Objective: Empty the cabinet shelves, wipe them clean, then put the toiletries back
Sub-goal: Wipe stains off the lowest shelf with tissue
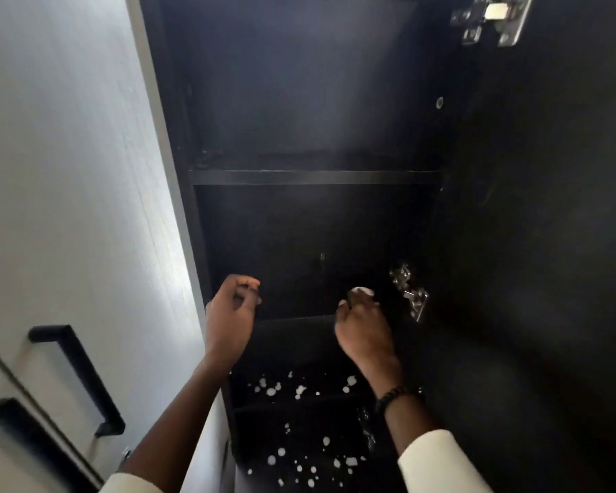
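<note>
Inside the open black cabinet, both hands are raised in front of the middle compartment. Upper shelf carries nothing visible. Left hand hangs at the cabinet's left edge, fingers loosely curled and grasping nothing. Right hand is clenched around a small white item (too little of it shows to identify), held near the lower hinge on the right side wall. Lower shelf, below the hands, is spotted with white blotches; more blotches lie on the level beneath, nearer the camera. A dark beaded bracelet sits on the right wrist, and both arms wear cream sleeves. Second hinge shows at top right. Left of the cabinet stands a white door with a black handle.
</note>
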{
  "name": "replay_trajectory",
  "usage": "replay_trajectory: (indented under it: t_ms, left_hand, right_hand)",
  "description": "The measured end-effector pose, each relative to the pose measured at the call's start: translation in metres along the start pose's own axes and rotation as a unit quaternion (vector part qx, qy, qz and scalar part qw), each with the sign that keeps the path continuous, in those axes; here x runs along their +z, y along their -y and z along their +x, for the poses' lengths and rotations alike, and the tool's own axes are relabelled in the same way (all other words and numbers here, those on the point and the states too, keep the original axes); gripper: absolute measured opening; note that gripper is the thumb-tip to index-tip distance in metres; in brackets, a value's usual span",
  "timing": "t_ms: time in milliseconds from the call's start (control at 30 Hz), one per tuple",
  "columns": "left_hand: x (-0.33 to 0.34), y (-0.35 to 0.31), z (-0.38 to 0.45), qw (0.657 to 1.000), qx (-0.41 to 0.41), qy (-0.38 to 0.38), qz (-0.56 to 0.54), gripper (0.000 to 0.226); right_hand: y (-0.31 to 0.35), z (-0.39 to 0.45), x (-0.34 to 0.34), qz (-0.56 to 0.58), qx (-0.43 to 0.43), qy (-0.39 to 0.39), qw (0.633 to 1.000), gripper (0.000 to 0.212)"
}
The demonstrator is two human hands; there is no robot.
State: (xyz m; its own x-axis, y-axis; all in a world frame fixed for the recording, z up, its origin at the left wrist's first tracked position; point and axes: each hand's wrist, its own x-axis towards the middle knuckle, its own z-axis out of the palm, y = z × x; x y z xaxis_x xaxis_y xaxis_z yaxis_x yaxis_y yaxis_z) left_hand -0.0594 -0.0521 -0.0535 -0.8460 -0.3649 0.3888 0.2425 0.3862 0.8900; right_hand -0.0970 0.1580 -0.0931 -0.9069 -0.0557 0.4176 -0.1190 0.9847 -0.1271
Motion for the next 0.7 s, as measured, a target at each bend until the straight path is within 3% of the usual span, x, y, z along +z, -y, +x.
replay_trajectory:
  t_ms: [133,200,333,433,533,600,700]
  left_hand:
    - [-0.01,0.014,-0.01,0.999,-0.015,-0.036,0.0,0.008]
    - [-0.009,0.022,-0.014,0.999,-0.015,-0.044,0.006,0.008]
    - [-0.015,0.03,-0.021,0.997,-0.007,-0.073,0.009,0.009]
    - [-0.019,0.037,-0.028,0.994,-0.017,-0.104,0.003,0.007]
    - [-0.018,0.053,-0.037,0.993,-0.059,-0.1,-0.007,0.005]
    - [-0.015,0.064,-0.044,0.992,-0.087,-0.086,-0.007,0.004]
    - [-0.012,0.082,-0.055,0.992,-0.112,-0.063,0.008,0.009]
  right_hand:
    - [0.099,-0.021,0.013,0.212,-0.038,0.008,0.977,0.041]
    - [0.123,-0.032,0.0,0.254,-0.086,0.022,0.963,0.038]
    - [0.068,-0.02,-0.005,0.182,-0.141,0.014,0.973,0.04]
    - [-0.004,-0.013,-0.004,0.124,-0.025,-0.014,0.992,0.048]
    - [-0.014,-0.014,0.001,0.187,0.071,-0.052,0.978,0.039]
    - [0.018,-0.015,0.006,0.207,0.046,-0.059,0.976,0.038]
    - [0.067,-0.022,0.01,0.262,-0.069,-0.03,0.962,0.031]
